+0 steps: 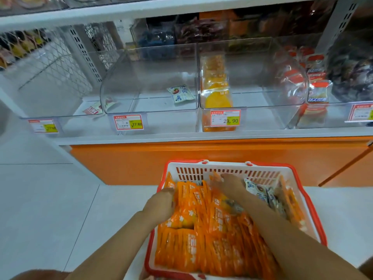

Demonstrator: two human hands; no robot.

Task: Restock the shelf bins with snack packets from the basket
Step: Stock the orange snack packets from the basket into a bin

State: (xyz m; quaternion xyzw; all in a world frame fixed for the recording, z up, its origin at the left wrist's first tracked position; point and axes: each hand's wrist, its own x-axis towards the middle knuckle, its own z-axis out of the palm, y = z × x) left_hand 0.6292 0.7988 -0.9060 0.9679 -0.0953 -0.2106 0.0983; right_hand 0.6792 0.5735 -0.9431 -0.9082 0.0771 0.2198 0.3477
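A red and white basket (314, 211) stands on the floor below the shelf, packed with orange snack packets (201, 245) and a few white and blue packets (257, 190) at its far right. My left hand (160, 205) reaches into the basket's left side, fingers curled among the orange packets. My right hand (230, 183) lies further in near the far wall, blurred, on the orange packets. On the shelf, the clear bin (252, 118) with the 29.90 label holds a few orange packets (217, 98). The bin (161, 122) left of it holds one white packet (180, 93).
More clear bins sit left (60, 126) and right (323, 118), the right one with red and white packets. An orange base panel (201, 154) runs under the white shelf edge. A white tiled floor (50, 199) spreads to the left.
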